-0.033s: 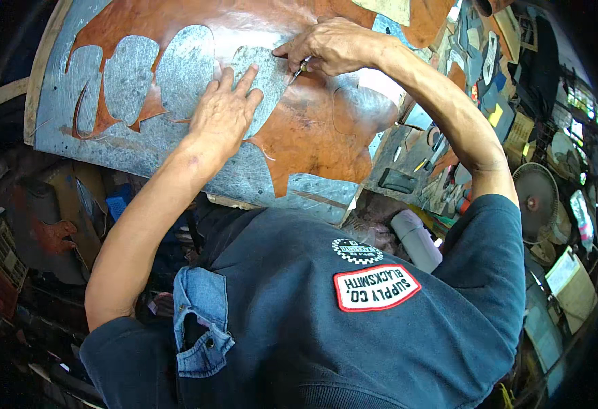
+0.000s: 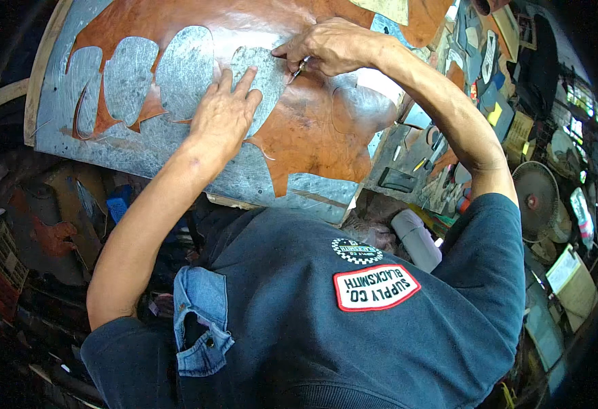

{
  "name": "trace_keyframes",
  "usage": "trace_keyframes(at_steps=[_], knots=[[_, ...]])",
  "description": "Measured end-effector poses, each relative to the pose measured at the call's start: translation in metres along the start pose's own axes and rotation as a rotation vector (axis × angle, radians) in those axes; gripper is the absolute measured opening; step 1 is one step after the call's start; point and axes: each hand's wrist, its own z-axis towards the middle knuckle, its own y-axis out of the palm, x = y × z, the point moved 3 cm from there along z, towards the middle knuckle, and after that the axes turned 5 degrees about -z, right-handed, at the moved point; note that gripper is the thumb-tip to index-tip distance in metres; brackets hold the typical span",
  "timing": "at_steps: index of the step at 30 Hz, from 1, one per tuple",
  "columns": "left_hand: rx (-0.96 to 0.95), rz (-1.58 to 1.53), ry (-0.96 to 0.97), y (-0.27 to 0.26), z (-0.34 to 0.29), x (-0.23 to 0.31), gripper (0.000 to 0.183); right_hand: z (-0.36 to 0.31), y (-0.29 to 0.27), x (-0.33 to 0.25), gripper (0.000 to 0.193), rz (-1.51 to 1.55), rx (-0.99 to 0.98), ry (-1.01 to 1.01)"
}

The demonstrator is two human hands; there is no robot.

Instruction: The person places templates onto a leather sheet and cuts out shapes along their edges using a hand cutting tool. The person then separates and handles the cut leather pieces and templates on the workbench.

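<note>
A sheet of brown leather [image 2: 326,126] with rounded openings cut in it lies over a grey board [image 2: 176,151]. My left hand [image 2: 222,112] lies with fingers spread on a speckled grey rounded shape [image 2: 261,68]; I cannot tell whether this is a template or bare board. At the right edge of that shape, my right hand [image 2: 333,48] grips a slim metal-tipped tool [image 2: 300,68], its point slanting down to the leather. The tool's upper part is hidden in the fingers, so its exact kind is unclear. A curved outline [image 2: 353,109] shows on the leather to the right.
Leather scraps and hand tools clutter the bench [image 2: 408,153] on the right, with a dark oblong case [image 2: 396,180] near its front. A round fan [image 2: 534,201] stands farther right. A pale piece [image 2: 387,8] lies on the leather at the far edge.
</note>
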Motion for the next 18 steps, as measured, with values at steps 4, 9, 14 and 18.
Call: trace_keyframes(at_steps=[4,9,14,18], knots=[[0.047,-0.042,-0.075,0.004,-0.007,0.002,0.033,-0.002,0.0,0.005,0.023,-0.027,-0.066,0.086],[0.091,-0.052,-0.124,0.01,-0.004,0.004,0.03,0.013,0.013,-0.025,0.027,0.178,0.45,0.182],[0.061,-0.011,-0.125,0.006,-0.005,0.006,0.037,0.036,0.028,-0.043,0.026,0.257,0.471,0.266],[-0.027,-0.007,-0.117,0.0,-0.008,0.004,0.033,0.04,0.032,-0.043,0.028,0.178,0.535,0.195]])
